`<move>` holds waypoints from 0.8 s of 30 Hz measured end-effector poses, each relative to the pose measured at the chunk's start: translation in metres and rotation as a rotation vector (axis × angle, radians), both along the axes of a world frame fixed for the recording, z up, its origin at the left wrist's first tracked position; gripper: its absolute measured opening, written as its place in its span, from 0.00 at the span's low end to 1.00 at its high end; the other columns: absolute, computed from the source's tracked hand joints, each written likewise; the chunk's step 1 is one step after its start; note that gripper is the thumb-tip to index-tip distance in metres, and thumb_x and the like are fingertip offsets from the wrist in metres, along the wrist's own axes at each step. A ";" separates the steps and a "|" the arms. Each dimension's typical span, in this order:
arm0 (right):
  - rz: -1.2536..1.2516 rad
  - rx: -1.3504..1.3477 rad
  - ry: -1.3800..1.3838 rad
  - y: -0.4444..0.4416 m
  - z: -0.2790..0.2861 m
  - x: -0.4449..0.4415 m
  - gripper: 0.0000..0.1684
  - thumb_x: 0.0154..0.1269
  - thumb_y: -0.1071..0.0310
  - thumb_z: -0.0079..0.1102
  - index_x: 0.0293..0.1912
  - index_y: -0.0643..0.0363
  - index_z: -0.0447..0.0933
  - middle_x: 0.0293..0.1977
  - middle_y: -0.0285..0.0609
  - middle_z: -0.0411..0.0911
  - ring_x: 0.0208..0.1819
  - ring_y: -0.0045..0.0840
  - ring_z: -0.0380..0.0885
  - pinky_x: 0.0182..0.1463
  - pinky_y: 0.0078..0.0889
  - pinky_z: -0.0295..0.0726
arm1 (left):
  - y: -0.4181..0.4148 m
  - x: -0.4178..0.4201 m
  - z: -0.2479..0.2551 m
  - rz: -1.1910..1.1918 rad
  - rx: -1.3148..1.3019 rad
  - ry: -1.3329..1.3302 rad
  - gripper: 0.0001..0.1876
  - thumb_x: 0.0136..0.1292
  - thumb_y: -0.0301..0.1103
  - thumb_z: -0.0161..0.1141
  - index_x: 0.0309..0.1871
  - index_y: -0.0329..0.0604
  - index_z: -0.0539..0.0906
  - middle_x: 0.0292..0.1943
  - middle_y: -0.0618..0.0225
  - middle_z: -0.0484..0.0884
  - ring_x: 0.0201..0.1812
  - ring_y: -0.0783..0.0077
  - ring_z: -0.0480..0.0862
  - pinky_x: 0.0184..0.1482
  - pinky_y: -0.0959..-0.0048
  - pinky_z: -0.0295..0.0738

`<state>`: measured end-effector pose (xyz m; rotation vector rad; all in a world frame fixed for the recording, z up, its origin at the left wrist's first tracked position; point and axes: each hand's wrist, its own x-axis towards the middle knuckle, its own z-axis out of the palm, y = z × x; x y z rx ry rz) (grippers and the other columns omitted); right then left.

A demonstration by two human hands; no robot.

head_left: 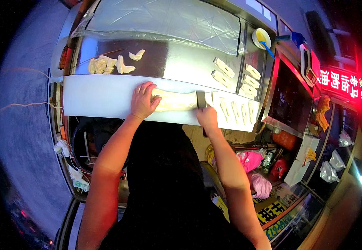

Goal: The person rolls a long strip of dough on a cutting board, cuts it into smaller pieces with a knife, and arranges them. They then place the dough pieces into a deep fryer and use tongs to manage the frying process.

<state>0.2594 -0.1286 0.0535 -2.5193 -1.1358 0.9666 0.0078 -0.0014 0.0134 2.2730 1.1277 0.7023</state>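
A flat slab of pale dough (176,100) lies on a long white cutting board (99,93). My left hand (143,100) rests at the slab's left end, thumb spread from the fingers. In my right hand (208,118) is a knife with a broad dark blade (201,99), set across the slab's right end. Narrow cut dough strips (234,109) lie apart on the board to the right of the blade. Beyond the board, on the metal counter, are stacked dough strips (223,68) and, at left, a heap of dough scraps (102,65).
Clear plastic sheeting (168,22) covers the counter's far part. A bowl of yellow liquid (261,38) with a blue-handled utensil stands at the far right. More dough strips (250,81) lie past a metal divider. A thin stick (98,57) lies by the scraps. Fried dough (323,114) is at right.
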 end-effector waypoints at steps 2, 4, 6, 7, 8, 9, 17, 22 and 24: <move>-0.027 -0.001 -0.054 -0.036 -0.001 -0.009 0.17 0.59 0.63 0.59 0.40 0.69 0.77 0.29 0.64 0.80 0.35 0.57 0.80 0.42 0.51 0.80 | -0.001 0.000 0.001 0.014 0.002 -0.008 0.25 0.57 0.41 0.67 0.56 0.41 0.76 0.57 0.58 0.75 0.58 0.51 0.73 0.62 0.56 0.66; -0.092 0.051 -0.061 -0.049 0.002 -0.018 0.16 0.60 0.64 0.60 0.41 0.69 0.77 0.28 0.62 0.80 0.34 0.55 0.81 0.40 0.49 0.80 | -0.001 -0.001 0.002 0.012 -0.005 -0.014 0.25 0.57 0.41 0.67 0.55 0.41 0.76 0.57 0.58 0.75 0.58 0.51 0.73 0.62 0.55 0.66; -0.178 0.161 -0.023 -0.047 0.000 -0.036 0.15 0.60 0.66 0.61 0.41 0.68 0.77 0.27 0.60 0.81 0.33 0.52 0.82 0.39 0.45 0.80 | -0.001 -0.002 0.002 0.011 -0.013 -0.019 0.25 0.57 0.41 0.67 0.56 0.41 0.76 0.57 0.58 0.75 0.58 0.51 0.73 0.62 0.55 0.66; -0.118 0.274 -0.053 -0.040 0.001 -0.044 0.12 0.61 0.66 0.58 0.36 0.67 0.74 0.26 0.62 0.80 0.32 0.60 0.79 0.37 0.53 0.79 | -0.001 -0.002 0.003 0.010 -0.010 -0.013 0.25 0.57 0.41 0.67 0.55 0.41 0.76 0.57 0.58 0.75 0.58 0.51 0.73 0.62 0.55 0.66; -0.115 0.222 -0.055 -0.031 0.000 -0.050 0.12 0.61 0.66 0.58 0.36 0.68 0.74 0.26 0.62 0.80 0.32 0.59 0.79 0.38 0.53 0.79 | -0.001 -0.002 0.003 0.008 -0.007 -0.006 0.25 0.57 0.41 0.67 0.55 0.41 0.76 0.57 0.58 0.75 0.58 0.51 0.73 0.62 0.55 0.66; -0.112 0.172 -0.058 -0.021 -0.001 -0.052 0.13 0.60 0.66 0.59 0.37 0.68 0.75 0.26 0.63 0.80 0.32 0.58 0.80 0.38 0.53 0.80 | 0.000 -0.002 0.003 0.007 0.000 0.001 0.25 0.57 0.41 0.67 0.55 0.41 0.76 0.57 0.58 0.75 0.57 0.51 0.74 0.62 0.55 0.67; -0.018 -0.016 -0.083 0.041 0.000 -0.040 0.18 0.57 0.61 0.60 0.38 0.70 0.79 0.30 0.63 0.81 0.36 0.56 0.82 0.42 0.49 0.82 | -0.001 0.000 0.001 0.003 0.005 -0.039 0.25 0.57 0.39 0.67 0.56 0.41 0.75 0.56 0.57 0.75 0.57 0.51 0.74 0.62 0.55 0.67; -0.043 -0.007 -0.026 -0.027 -0.001 -0.046 0.18 0.58 0.62 0.59 0.41 0.69 0.77 0.31 0.65 0.81 0.37 0.57 0.81 0.44 0.51 0.80 | -0.001 -0.003 0.001 0.023 -0.002 -0.042 0.23 0.57 0.38 0.67 0.55 0.41 0.76 0.56 0.57 0.75 0.57 0.51 0.74 0.62 0.56 0.67; -0.073 0.042 -0.044 -0.037 0.001 -0.052 0.16 0.59 0.63 0.59 0.39 0.69 0.76 0.29 0.65 0.80 0.35 0.58 0.80 0.41 0.52 0.80 | -0.001 -0.004 0.000 0.027 0.004 -0.048 0.23 0.57 0.38 0.67 0.55 0.41 0.76 0.56 0.57 0.75 0.58 0.51 0.74 0.62 0.56 0.67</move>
